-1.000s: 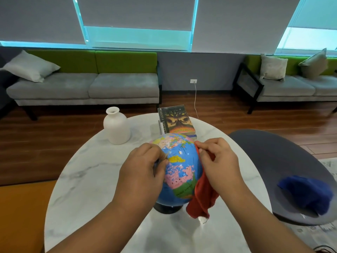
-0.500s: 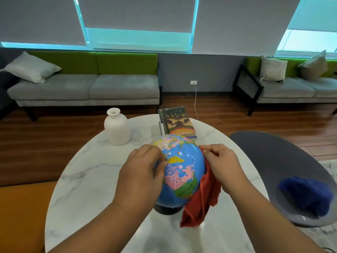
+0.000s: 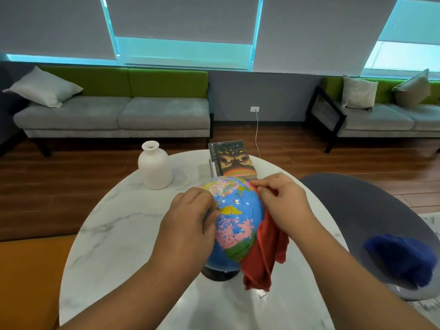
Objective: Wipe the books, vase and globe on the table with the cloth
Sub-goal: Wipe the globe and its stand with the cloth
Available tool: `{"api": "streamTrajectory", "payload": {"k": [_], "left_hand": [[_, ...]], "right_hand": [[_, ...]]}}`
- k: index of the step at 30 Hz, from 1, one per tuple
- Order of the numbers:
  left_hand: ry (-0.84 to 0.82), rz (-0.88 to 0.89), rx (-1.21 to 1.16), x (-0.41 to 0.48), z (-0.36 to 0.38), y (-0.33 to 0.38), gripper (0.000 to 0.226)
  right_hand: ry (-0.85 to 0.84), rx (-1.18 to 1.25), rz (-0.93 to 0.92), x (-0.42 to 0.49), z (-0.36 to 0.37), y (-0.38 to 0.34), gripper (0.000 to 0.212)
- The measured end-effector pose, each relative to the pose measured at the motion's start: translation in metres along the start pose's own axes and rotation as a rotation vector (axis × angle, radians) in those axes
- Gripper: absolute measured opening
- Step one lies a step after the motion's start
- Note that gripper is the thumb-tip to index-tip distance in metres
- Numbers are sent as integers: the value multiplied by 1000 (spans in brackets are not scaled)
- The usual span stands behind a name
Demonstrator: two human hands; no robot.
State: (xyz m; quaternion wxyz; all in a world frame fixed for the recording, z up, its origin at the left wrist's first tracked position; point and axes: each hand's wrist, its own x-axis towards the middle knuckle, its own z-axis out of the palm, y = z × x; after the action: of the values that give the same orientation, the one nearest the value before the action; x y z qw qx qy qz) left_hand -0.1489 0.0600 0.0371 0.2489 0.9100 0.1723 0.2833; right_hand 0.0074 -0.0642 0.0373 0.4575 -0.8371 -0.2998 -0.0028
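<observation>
- Left grip (image 3: 190, 225): I am cupping the near-left side of the globe (image 3: 238, 217) with curled fingers, steadying the sphere over its dark base (image 3: 220, 273).
- Right grip (image 3: 285, 203): I am pinching the red cloth (image 3: 264, 253) in my fingertips and pressing its upper fold against the globe's upper right. The rest of the cloth is hanging down the right flank towards the table (image 3: 107, 234).
- Position of the work: the globe is standing on the round marble table, on the side nearest me. The white vase (image 3: 156, 166) is standing upright beyond it to the left, apart from it. The books (image 3: 234, 160) are lying stacked just behind the globe.
- Step in hand, as I judge it: I am wiping the globe. Whether the vase and books are already wiped, I cannot tell.
- Technique: the sphere probably turns on its axis, so the left grip should be bracing it against each stroke. Between strokes it can be turning the sphere a little to bring unwiped surface under the cloth. A flat pad of cloth under the fingers would be covering more than a pinched fold.
- Caution: the hanging tail may be catching under the base, and the base may be sliding on smooth marble. Pressure is best directed downward, not towards the books.
</observation>
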Motion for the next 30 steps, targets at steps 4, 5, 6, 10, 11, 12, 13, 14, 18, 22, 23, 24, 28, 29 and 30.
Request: {"api": "streamTrajectory", "payload": {"k": [4,5,6,10,11,12,13,14,18,22,23,24,28,29,30], "left_hand": [[-19,15,3,-3,0,0,26],[-16,22,3,-3,0,-1,26],[-11,27,4,-3,0,-2,26],[-4,49,7,-3,2,-4,22],[-2,55,1,-3,2,-5,21],[1,61,-3,-3,3,-5,20],[4,67,-6,-2,3,-6,19],[6,70,-8,-2,3,-6,17],[-5,58,-3,-2,4,-5,20],[-14,46,-4,-1,2,-4,24],[-9,37,-8,-1,1,-5,25],[-4,29,-14,0,0,-5,25],[2,31,-22,-1,0,-5,21],[2,33,-22,-1,0,-5,20],[2,32,-22,-1,0,-4,21]], "right_hand": [[-22,-37,129,0,-1,8,28],[0,-50,76,-4,-2,4,27],[19,-45,16,-10,-1,-2,26],[-63,-108,-349,-34,4,-23,22],[-89,-121,-405,-36,5,-23,24],[-91,-105,-410,-35,5,-22,24],[-70,-56,-371,-30,4,-19,23],[-30,-9,-301,-22,2,-13,23],[-66,123,201,6,-5,7,28],[-69,59,224,6,-4,2,29],[-33,-8,118,3,-3,-4,27],[-19,-45,7,-2,-1,-12,26],[-159,-222,-391,-26,5,-33,22],[-190,-228,-434,-26,4,-34,23],[-197,-201,-432,-23,2,-32,23]]}}
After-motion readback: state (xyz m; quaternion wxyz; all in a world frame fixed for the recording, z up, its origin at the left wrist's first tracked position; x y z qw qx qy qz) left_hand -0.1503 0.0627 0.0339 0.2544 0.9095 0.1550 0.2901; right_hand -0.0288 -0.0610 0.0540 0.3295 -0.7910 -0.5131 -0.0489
